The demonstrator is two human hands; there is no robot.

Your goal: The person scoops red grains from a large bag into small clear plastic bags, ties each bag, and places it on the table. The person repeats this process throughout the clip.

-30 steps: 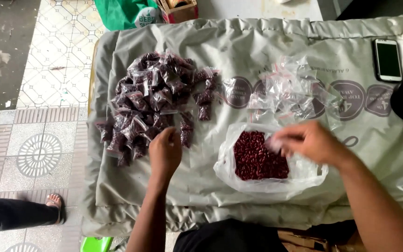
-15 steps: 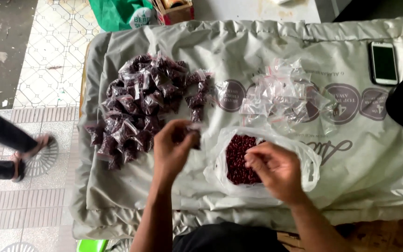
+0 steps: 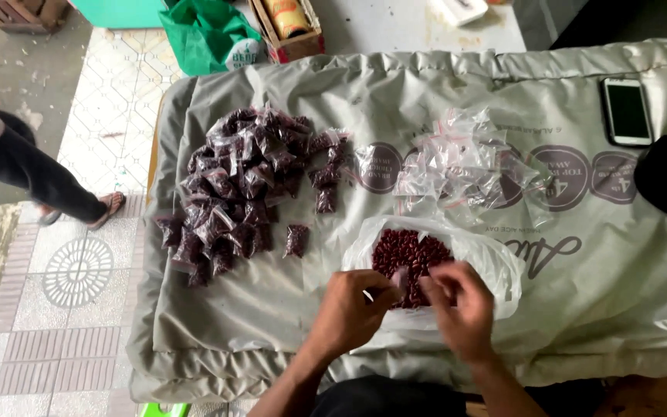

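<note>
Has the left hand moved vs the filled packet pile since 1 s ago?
Yes. The left hand has shifted right, away from the pile of filled packets, and now meets the right hand over the open bag of red beans.

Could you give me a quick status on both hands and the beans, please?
Left hand and right hand together over the open bag of red beans, pinching something small. Filled packets piled left, empty clear bags behind. Nothing obstructing.

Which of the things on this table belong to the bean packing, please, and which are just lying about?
In use: left hand, right hand, open bag of red beans, empty clear bags, filled packets.
Lying about: phone, green bag, cardboard box.
</note>
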